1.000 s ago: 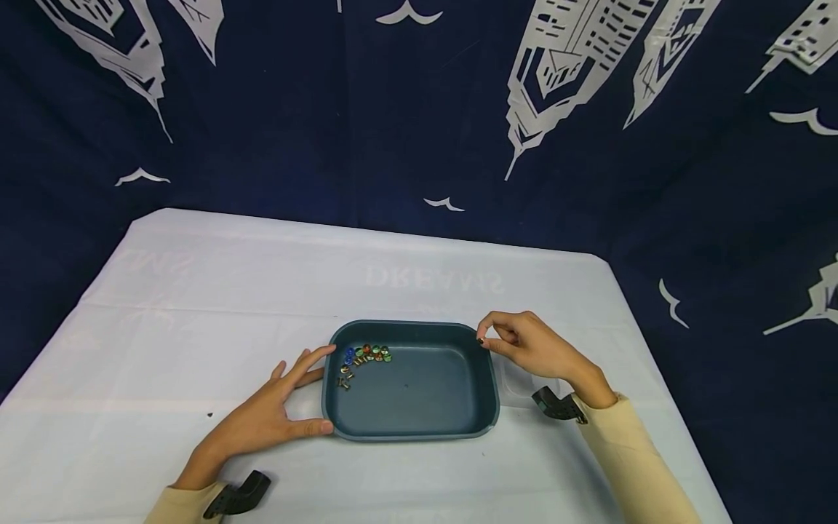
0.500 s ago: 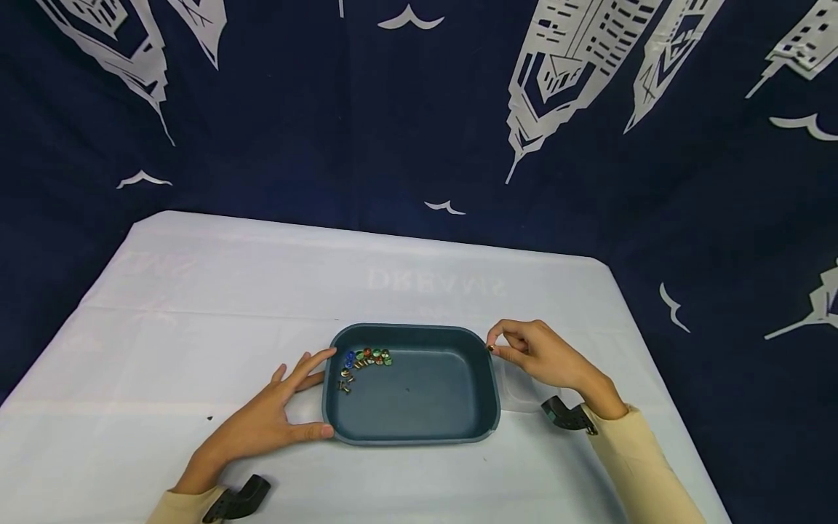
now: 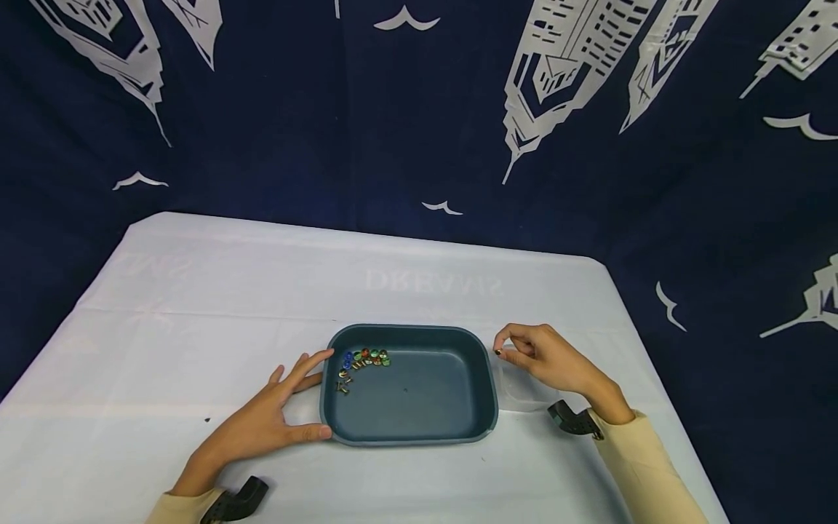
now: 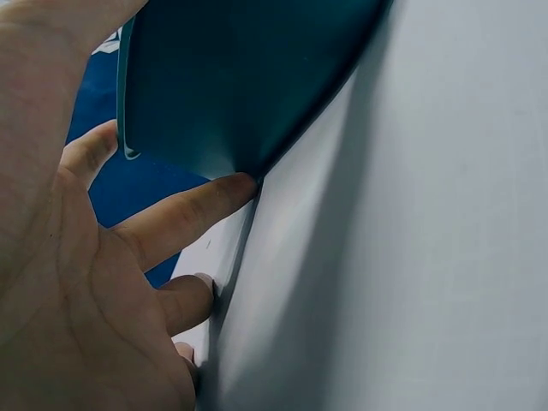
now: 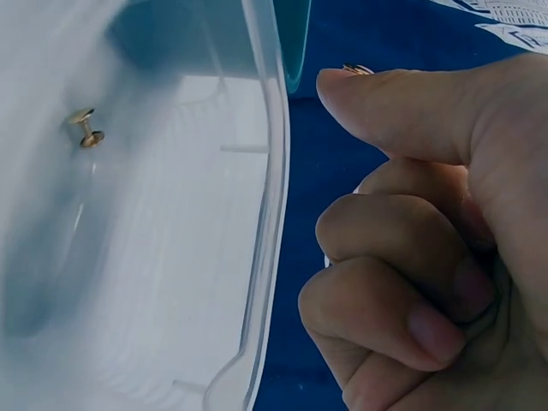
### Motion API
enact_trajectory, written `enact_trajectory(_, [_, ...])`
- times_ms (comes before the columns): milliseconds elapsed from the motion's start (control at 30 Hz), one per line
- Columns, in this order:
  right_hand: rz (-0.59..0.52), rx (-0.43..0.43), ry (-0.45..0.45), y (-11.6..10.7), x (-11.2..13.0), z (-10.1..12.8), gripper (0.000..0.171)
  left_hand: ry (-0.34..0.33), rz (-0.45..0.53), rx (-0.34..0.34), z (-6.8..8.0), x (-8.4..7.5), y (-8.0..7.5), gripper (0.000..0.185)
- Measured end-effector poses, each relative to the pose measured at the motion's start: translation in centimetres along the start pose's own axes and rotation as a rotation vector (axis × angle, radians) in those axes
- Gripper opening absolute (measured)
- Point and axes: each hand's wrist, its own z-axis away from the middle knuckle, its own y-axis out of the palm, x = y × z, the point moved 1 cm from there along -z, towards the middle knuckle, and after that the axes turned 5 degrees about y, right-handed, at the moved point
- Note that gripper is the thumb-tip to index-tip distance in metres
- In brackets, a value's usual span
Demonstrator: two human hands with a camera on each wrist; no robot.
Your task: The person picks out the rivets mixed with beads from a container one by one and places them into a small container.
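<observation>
Both hands rest at the sides of a dark teal tray (image 3: 419, 407), which stands on the tabletop (image 3: 196, 306) covered with a white cloth. Left hand (image 3: 262, 422) lies flat on the cloth with straight, spread fingers; its thumb tip and index finger touch the left wall of the tray, and it holds nothing. Right hand (image 3: 546, 358) is just beside the right rim of the tray, with curled fingers, and it pinches a small brass pin (image 3: 498, 353) between thumb and index finger. Under this hand lies a clear plastic container (image 3: 524, 389), touching the tray's right side; in the right wrist view one gold pin (image 5: 85, 127) lies inside it. Inside the tray, in the far left corner, sits a small group of coloured pins (image 3: 363, 358).
</observation>
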Motion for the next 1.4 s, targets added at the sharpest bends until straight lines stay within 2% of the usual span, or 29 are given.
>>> enact_trajectory(533, [-0.01, -0.032, 0.03, -0.6, -0.9, 1.2, 0.019, 0.002, 0.004, -0.007, 0.0, 0.0, 0.1, 0.104])
enact_trajectory(1400, [-0.016, -0.034, 0.023, -0.6, -0.6, 1.0, 0.018, 0.003, 0.002, -0.011, 0.1, 0.1, 0.1, 0.103])
